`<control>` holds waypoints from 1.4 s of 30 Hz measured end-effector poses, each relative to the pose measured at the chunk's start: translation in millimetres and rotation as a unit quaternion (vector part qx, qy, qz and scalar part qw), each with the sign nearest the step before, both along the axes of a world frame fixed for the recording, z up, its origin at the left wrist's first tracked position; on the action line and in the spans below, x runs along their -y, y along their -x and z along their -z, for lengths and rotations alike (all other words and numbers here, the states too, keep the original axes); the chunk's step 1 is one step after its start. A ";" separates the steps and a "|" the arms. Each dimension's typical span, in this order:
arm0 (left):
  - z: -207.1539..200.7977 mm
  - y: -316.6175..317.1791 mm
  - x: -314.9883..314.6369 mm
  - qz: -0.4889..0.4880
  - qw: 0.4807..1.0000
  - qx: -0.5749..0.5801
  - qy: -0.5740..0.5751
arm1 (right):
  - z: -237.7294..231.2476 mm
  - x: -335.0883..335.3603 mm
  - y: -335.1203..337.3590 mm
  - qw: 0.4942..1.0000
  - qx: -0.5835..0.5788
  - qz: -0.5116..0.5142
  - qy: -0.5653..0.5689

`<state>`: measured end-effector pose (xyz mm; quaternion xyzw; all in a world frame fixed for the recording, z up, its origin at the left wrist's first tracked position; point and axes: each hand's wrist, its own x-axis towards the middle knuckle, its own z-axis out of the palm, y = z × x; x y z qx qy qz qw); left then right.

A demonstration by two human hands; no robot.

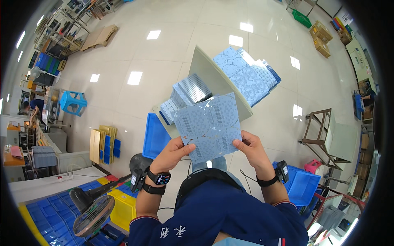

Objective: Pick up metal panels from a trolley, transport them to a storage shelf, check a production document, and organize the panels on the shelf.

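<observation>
A square light-blue circuit board panel (209, 127) with circular outlines is held up in front of my body. My left hand (173, 152) pinches its near left edge, thumb on top. On the near right edge, my right hand (250, 148) grips it the same way. Beyond the panel, a pale upright divider board (221, 74) rises from a stand. To its left sits a stack of similar boards (191, 90), partly covered by the panel. Across the divider, more light-blue panels (246, 78) lie in a stepped stack.
Blue bins stand at left (154, 137) and right (303, 186). A fan (94, 215) and a yellow bin (122, 210) are at lower left. Farther off are a blue stool (73, 102) and a metal-framed cart (328, 137). A co-worker (37, 105) bends at far left.
</observation>
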<state>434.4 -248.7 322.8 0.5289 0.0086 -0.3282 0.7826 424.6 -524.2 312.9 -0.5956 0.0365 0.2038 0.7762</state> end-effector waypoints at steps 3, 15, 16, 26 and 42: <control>8.4 3.7 4.4 -0.018 1.000 0.007 0.008 | 5.3 2.1 2.2 1.000 -0.006 0.005 0.002; 144.7 7.8 51.6 -0.016 0.978 -0.204 -0.028 | 137.6 38.8 42.4 0.974 -0.214 0.070 0.008; 148.3 -3.0 56.4 -0.029 0.978 -0.201 -0.036 | 140.4 39.4 39.9 0.973 -0.217 0.076 0.019; 180.4 -67.3 78.4 -0.077 0.979 -0.145 -0.123 | 173.4 20.2 10.4 0.969 -0.242 0.058 0.014; 235.3 -51.2 23.1 -0.122 0.934 0.062 -0.331 | 223.1 -53.3 -38.5 0.934 -0.317 0.105 0.125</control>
